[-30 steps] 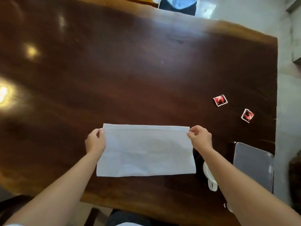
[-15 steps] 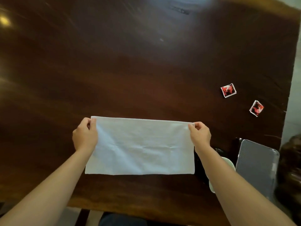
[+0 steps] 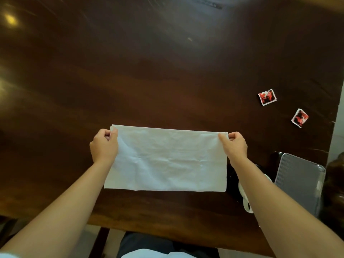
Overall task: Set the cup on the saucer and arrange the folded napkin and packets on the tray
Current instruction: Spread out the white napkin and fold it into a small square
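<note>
Where the table (image 3: 149,71) comes closest to the person, a white cup (image 3: 243,199) peeks out from under the right arm (image 3: 279,211), and a gray tray (image 3: 299,181) lies near it by the table's right edge. A bit farther, a white napkin (image 3: 165,161) is spread out in a long folded shape. The left hand (image 3: 104,146) pinches its far left corner and the right hand (image 3: 235,146) pinches its far right corner. Farther off to the right, a red packet (image 3: 299,117) and a second red packet (image 3: 267,96) lie on the wood, near each other but apart.

white sleeve (image 3: 5,255), dark trousers (image 3: 147,243)
</note>
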Available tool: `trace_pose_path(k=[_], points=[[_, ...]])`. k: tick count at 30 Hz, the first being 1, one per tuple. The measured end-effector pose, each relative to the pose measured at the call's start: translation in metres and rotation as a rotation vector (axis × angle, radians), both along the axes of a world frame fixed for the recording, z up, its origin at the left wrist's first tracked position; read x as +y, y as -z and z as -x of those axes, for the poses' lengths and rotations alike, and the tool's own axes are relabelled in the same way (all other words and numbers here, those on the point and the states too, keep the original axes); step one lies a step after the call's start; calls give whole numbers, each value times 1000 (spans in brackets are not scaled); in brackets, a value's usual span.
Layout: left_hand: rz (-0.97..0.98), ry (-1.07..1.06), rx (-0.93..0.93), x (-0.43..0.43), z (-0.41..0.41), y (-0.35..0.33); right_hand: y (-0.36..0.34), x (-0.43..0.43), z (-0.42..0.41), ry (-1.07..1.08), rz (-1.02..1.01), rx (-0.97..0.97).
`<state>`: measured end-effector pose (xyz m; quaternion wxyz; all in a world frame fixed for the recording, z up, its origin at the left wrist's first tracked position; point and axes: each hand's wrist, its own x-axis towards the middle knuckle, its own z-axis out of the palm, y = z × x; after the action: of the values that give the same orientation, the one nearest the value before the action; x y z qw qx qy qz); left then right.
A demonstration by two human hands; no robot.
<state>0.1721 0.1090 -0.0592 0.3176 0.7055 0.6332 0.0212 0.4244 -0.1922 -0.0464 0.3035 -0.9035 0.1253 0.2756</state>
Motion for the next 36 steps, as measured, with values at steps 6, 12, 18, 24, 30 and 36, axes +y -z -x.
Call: trace_pose_path(k=[6,12,18,24,30,36], points=[[96,-31,23,-17,43,-7,-5,-16,12,-24,21,61],[178,-55,60,-49,89,-17,-7,-27,50,-65,64,7],[204,-78,28,-69,112,-26,-18,-29,79,-202,85,-101],[158,-76,-1,-77,125,-29,-40,-30,116,-425,66,-254],[28,-164,-46,-81,133,-32,-36,-36,180,-676,44,-141],[-193,325,29,-107,108,-35,-28,-2,213,-898,33,-330]])
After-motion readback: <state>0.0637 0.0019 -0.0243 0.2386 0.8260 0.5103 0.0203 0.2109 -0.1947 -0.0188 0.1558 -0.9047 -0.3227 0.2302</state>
